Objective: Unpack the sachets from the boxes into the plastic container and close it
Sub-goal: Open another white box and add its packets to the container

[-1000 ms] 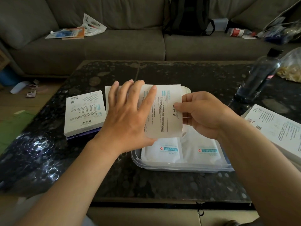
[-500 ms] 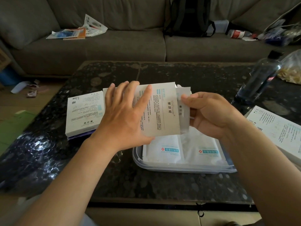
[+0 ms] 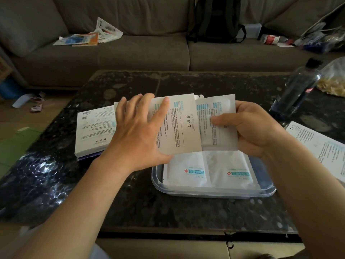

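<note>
My left hand [image 3: 138, 131] grips a flat white box [image 3: 179, 126] above the clear plastic container [image 3: 212, 193], fingers spread over its top face and thumb underneath. A stack of white sachets [image 3: 216, 118] sticks out of the box's right end, and my right hand [image 3: 250, 128] pinches it with the thumb on top. Two white sachets [image 3: 211, 171] with blue labels lie side by side inside the container on the dark table [image 3: 168, 210]. The far half of the container is hidden behind the box and my hands.
A second white box [image 3: 94, 129] lies left of my left hand. Another white box [image 3: 321, 148] lies at the right edge. A dark bottle [image 3: 295, 90] and a plastic bag [image 3: 334, 79] stand at the back right. A grey sofa [image 3: 141, 53] with a black backpack [image 3: 216, 19] runs behind the table.
My right hand has drawn the stack of sachets out of the box's right end to the right. My left hand kept hold of the box, which shifted slightly left.
</note>
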Motion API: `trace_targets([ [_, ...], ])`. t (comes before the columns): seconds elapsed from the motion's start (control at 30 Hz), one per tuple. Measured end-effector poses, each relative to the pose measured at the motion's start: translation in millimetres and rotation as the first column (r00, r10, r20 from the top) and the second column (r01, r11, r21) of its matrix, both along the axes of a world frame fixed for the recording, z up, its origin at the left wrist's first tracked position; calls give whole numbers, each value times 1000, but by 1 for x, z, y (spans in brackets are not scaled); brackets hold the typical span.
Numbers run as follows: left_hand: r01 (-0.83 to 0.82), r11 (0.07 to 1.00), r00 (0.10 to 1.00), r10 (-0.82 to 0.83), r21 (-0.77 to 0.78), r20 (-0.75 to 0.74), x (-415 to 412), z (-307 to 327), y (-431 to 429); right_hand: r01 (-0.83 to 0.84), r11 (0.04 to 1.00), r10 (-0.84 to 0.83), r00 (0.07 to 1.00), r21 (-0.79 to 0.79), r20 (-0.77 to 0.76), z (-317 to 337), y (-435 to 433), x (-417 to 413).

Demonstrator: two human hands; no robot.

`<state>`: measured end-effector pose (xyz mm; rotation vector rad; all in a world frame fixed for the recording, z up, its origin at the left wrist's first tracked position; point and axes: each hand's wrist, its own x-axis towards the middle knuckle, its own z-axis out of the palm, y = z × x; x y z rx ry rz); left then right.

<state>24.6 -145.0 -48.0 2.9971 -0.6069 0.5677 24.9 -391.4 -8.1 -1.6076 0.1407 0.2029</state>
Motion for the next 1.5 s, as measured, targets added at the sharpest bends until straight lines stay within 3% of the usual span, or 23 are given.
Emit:
trace_targets([
  [0.4, -111, 993, 990, 113, 27, -86, 4, 2, 3, 31, 977, -29, 999, 210, -12, 3, -37, -10],
  [0.57, -142, 989, 985, 144, 30, -97, 5, 1, 2, 90, 987, -94, 995, 135, 24, 8, -49, -21],
  [0.77, -245, 969, 967, 245, 4, -70, 4, 4, -4, 150, 966, -122, 982, -210, 143, 4, -59, -30],
  [0.83, -265, 964, 962, 264, -5, -62, 3, 4, -6, 158, 896, -41, 960, -416, 276, 5, -57, -35],
  [0.9, -278, 960, 959, 277, -13, -58, 3, 3, -9, 151, 765, 162, 896, -627, 414, 7, -54, -40],
  [0.97, -284, 959, 957, 283, -19, -59, 3, 3, -12, 136, 636, 327, 845, -760, 424, 8, -48, -44],
  [1.03, -287, 958, 957, 285, -21, -61, 4, 2, -13, 91, 510, 392, 861, -855, 325, 6, -38, -48],
  [1.13, -285, 958, 957, 282, -27, -63, 4, 2, -15, -60, 197, 466, 884, -979, 40, 3, -17, -54],
  [1.17, -285, 958, 957, 283, -29, -65, 4, 3, -15, -116, 134, 481, 876, -984, -38, 0, -11, -56],
  [1.27, -288, 957, 955, 285, -32, -77, 3, 3, -14, -236, 68, 505, 846, -969, -170, -10, -2, -57],
  [1.5, -270, 962, 961, 268, -29, -62, 2, 4, -14, -475, 12, 498, 766, -880, -407, -24, -9, -49],
])
